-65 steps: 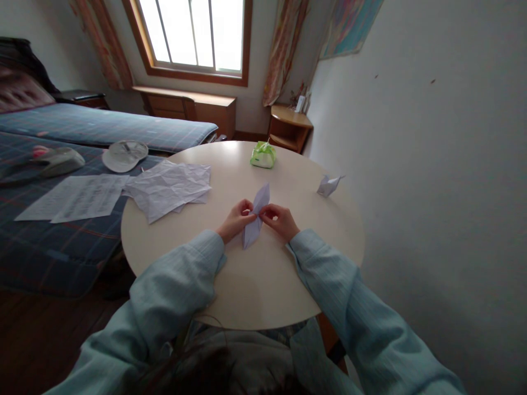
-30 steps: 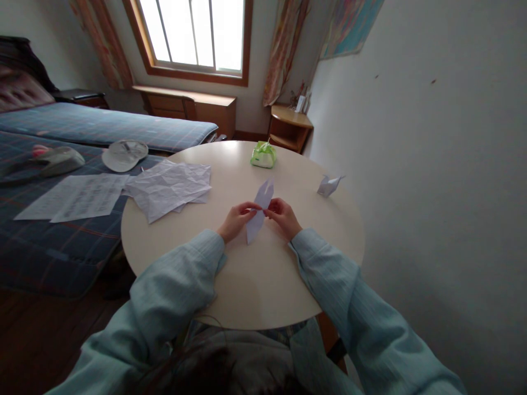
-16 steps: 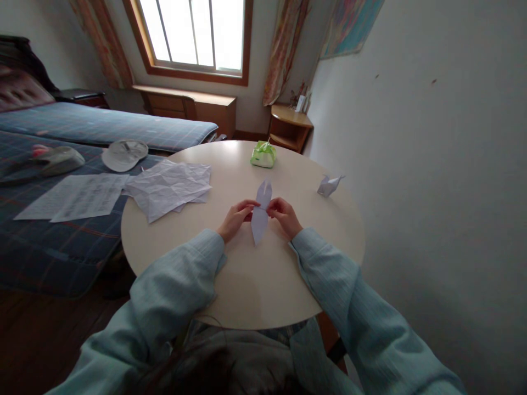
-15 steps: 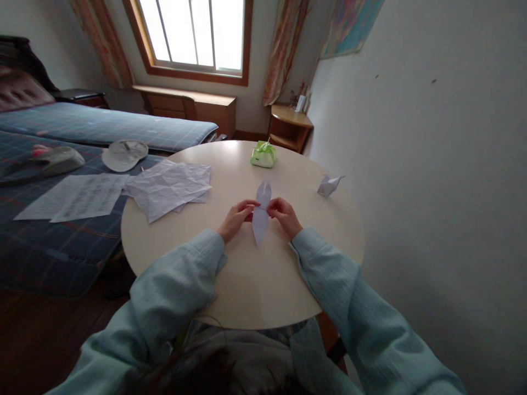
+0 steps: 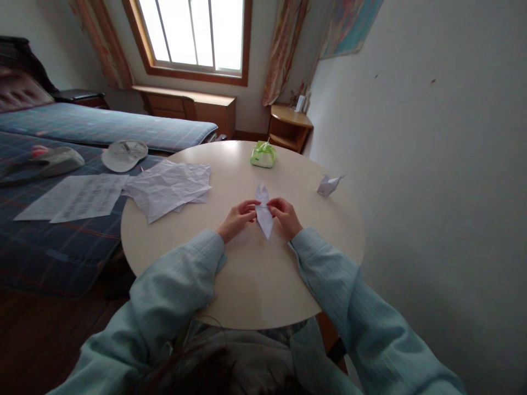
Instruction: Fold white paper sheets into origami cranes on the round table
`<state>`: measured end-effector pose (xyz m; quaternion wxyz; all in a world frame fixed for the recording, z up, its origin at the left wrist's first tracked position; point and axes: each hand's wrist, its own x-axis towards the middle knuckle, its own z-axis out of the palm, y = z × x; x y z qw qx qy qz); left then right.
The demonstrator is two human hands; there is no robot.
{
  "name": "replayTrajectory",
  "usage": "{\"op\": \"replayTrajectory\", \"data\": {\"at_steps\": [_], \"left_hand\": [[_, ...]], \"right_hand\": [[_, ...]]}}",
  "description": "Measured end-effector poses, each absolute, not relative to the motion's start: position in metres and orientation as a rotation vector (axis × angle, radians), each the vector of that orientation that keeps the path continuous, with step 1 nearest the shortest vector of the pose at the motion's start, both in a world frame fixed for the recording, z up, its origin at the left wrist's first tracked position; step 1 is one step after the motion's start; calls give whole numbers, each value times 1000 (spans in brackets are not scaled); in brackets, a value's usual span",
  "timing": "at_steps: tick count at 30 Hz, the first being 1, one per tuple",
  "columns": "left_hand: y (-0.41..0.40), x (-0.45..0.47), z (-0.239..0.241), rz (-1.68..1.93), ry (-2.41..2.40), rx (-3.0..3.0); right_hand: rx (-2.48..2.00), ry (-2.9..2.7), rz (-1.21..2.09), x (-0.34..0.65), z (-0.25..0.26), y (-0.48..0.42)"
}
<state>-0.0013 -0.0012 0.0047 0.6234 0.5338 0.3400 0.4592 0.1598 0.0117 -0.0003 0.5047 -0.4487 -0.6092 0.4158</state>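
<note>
A white folded paper (image 5: 264, 220), narrow and pointed at its near end and split into two points at its far end, is held above the middle of the round table (image 5: 263, 291). My left hand (image 5: 241, 216) pinches its left edge near the crosswise fold. From the other side, my right hand (image 5: 285, 215) grips the right edge with thumb and fingers. Both hands are closed on the paper, and some fingertips are hidden behind it. To the right stands a folded paper crane (image 5: 328, 186), apart from my hands.
Creased white sheets (image 5: 173, 186) lie on the table's left side. At the back is a green tissue pack (image 5: 263, 154). Printed pages (image 5: 78, 195) and a white cap (image 5: 124, 154) rest on the bed at left. A wall (image 5: 432, 181) runs along the right.
The folded paper has turned between my hands, its near tip swinging to the right and its far points to the left. Both hands stay in nearly the same place.
</note>
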Motion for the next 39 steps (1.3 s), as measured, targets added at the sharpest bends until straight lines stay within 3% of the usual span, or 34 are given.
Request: {"op": "replayTrajectory", "data": {"at_steps": [39], "left_hand": [[8, 1, -9, 1200, 797, 1334]], "right_hand": [[-970, -1541, 1004, 157, -8, 14]]}}
